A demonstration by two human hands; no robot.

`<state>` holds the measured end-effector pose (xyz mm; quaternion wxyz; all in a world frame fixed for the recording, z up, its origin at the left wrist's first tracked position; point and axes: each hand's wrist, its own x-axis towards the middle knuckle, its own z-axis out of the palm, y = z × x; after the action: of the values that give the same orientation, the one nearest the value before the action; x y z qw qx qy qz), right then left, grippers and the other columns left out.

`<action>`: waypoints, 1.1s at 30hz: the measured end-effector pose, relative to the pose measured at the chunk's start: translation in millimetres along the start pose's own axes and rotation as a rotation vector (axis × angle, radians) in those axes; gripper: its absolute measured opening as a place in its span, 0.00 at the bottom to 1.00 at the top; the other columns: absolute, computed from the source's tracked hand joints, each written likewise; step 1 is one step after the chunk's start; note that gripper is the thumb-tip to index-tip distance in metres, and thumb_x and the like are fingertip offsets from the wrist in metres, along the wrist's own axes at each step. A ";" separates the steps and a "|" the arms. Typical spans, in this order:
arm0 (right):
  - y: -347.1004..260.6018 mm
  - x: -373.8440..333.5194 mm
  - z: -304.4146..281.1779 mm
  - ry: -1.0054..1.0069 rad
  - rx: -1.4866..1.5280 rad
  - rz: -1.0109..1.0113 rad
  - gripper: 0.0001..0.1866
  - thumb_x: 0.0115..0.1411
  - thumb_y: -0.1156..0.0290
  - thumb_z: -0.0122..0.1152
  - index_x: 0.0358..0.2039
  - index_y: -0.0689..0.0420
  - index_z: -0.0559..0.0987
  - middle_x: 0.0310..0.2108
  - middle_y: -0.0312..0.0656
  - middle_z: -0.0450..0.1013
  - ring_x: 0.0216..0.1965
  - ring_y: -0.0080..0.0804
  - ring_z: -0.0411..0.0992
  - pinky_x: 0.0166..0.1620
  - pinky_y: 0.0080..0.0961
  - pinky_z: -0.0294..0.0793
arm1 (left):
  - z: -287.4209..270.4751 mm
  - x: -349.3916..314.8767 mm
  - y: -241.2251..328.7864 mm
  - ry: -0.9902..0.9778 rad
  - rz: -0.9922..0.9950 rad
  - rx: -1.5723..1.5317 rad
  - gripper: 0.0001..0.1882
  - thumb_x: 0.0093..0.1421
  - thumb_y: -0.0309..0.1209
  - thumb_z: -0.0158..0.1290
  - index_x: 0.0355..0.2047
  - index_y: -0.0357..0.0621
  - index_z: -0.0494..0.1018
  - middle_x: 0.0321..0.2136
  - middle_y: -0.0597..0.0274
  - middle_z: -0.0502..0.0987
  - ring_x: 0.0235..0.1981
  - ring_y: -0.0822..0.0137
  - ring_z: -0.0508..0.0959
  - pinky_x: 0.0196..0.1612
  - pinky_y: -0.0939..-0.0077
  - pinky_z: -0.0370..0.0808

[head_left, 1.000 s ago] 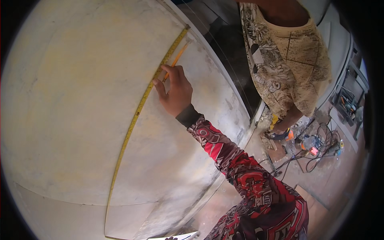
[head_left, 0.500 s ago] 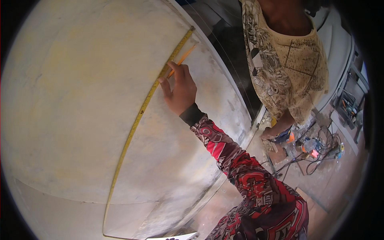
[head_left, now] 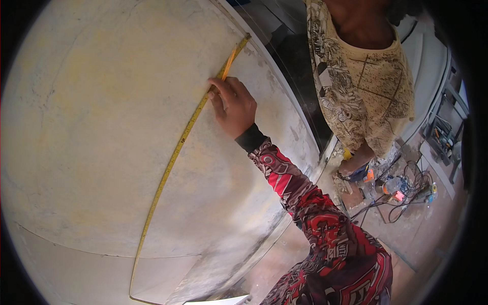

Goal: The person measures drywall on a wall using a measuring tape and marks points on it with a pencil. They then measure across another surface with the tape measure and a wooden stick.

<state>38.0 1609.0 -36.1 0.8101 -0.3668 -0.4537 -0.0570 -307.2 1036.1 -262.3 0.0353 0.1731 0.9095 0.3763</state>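
A yellow tape measure blade (head_left: 184,137) lies in a long curve across a large, pale, blotchy panel (head_left: 112,132). It runs from the panel's upper right edge to the lower left, where it bends sharply toward the lower edge. My right hand (head_left: 238,107) rests near the blade's upper part, its fingers closed on an orange pencil (head_left: 230,62). The fingertips and thumb meet at the blade's edge. Past the knuckles the pencil sticks up, slanting over the blade; its lower end is hidden by my fingers. My left hand is out of view.
Beyond the panel's right edge, another person in a patterned tan shirt (head_left: 371,86) stands close by. On the floor at the right lie tangled cables (head_left: 414,185) and a clear plastic bottle (head_left: 391,185). A tray of tools (head_left: 441,136) sits farther right.
My right hand has shifted slightly up and to the right. The pencil has turned more upright, and its upper end now lies over the tape blade rather than to the right of it.
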 end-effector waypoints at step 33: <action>-3.7 5.0 10.1 0.028 -0.034 -0.044 0.16 0.52 0.70 0.62 0.42 0.53 0.74 0.40 0.40 0.71 0.37 0.39 0.71 0.37 0.34 0.74 | -19.1 14.2 -37.5 0.061 -0.043 -0.143 0.06 0.54 0.26 0.55 0.30 0.37 0.72 0.25 0.60 0.74 0.24 0.69 0.75 0.23 0.75 0.75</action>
<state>32.3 1614.0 -26.9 0.8085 -0.3698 -0.4493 -0.0875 -335.0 1003.5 -273.8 0.0279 0.1391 0.8845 0.4444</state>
